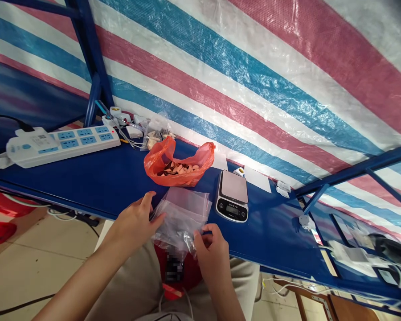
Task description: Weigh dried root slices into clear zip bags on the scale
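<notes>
Clear zip-lock bags (182,216) lie in a loose stack at the near edge of the blue table, partly hanging over it. My left hand (138,218) rests at their left side, fingers apart, the thumb touching the plastic. At the lower right corner, my right hand (212,247) pinches the edge of a zip-lock bag between thumb and fingers. Just behind the bags stands an open red plastic bag (178,178) holding many small pinkish-brown pieces (180,168). To the right sits a digital kitchen scale (233,196) with a flat, bare plate.
A white power strip (67,145) lies along the left of the table. Cables, plugs and small bags (153,136) crowd the back. White paper (257,178) lies behind the scale. Striped sheeting (220,89) hangs behind, and blue frame bars (93,80) rise at both sides.
</notes>
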